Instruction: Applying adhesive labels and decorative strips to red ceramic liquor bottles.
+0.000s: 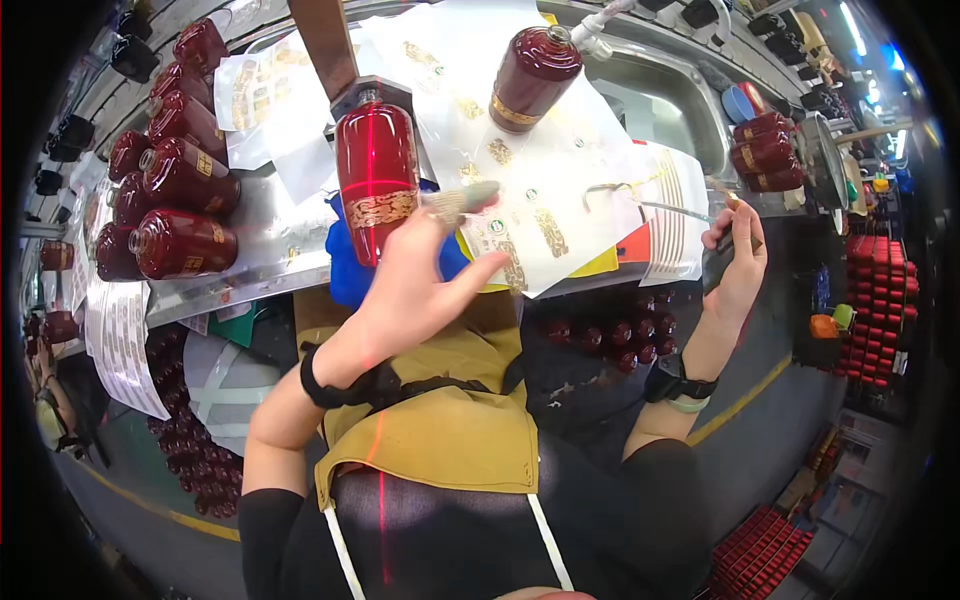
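Note:
A dark red glass bottle (pixel 375 150) lies with its neck against a metal holder (pixel 370 92), a red laser cross falling on it and a gold patterned band round its lower part. Beside that band is my left hand (pixel 410 285), thumb and fingers apart, the fingertips pale as if covered and reaching over white decal sheets (pixel 545 215) with gold motifs. Whether it touches the bottle I cannot tell. Off to the right, my right hand (pixel 738 250) has its fingers closed by the end of a thin, pale strip-like tool (pixel 675 209), whose exact kind is unclear.
Another red bottle (pixel 535 80) stands on the sheets near a metal sink basin (pixel 655 110). Several red bottles (pixel 185 175) crowd the bench's left side, more (pixel 765 155) at the right. A blue cloth (pixel 350 270) hangs at the front edge. Bottles (pixel 620 335) also sit below the bench.

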`<action>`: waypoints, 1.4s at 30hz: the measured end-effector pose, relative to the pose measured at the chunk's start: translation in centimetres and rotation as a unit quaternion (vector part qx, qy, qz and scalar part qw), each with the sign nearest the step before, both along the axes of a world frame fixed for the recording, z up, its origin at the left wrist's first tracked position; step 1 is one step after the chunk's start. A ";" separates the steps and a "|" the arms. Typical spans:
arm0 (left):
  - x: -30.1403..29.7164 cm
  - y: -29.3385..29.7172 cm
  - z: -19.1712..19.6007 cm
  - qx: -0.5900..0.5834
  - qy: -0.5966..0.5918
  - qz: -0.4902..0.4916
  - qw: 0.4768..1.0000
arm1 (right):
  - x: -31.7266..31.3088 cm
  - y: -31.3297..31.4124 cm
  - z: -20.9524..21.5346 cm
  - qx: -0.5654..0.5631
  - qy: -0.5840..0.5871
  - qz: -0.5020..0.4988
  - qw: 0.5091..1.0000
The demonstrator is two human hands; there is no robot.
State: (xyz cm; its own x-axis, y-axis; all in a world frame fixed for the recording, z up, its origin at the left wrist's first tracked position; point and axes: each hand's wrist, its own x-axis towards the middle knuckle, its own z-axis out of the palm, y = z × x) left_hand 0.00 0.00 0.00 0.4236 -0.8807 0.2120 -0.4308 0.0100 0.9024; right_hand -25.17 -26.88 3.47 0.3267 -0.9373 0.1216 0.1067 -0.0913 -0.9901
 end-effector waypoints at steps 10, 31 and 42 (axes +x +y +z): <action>-6.9 -16.3 -4.7 -0.089 0.044 -0.124 0.987 | -0.4 0.7 0.7 0.009 -0.065 0.028 0.997; -10.4 -20.7 -7.9 -0.133 0.134 -0.016 0.982 | -1.8 -2.3 -2.8 0.055 -0.141 -0.074 0.986; -7.6 -20.3 -8.0 -0.026 0.470 -0.108 0.876 | 0.8 -2.1 -4.8 -0.143 0.101 -0.043 0.984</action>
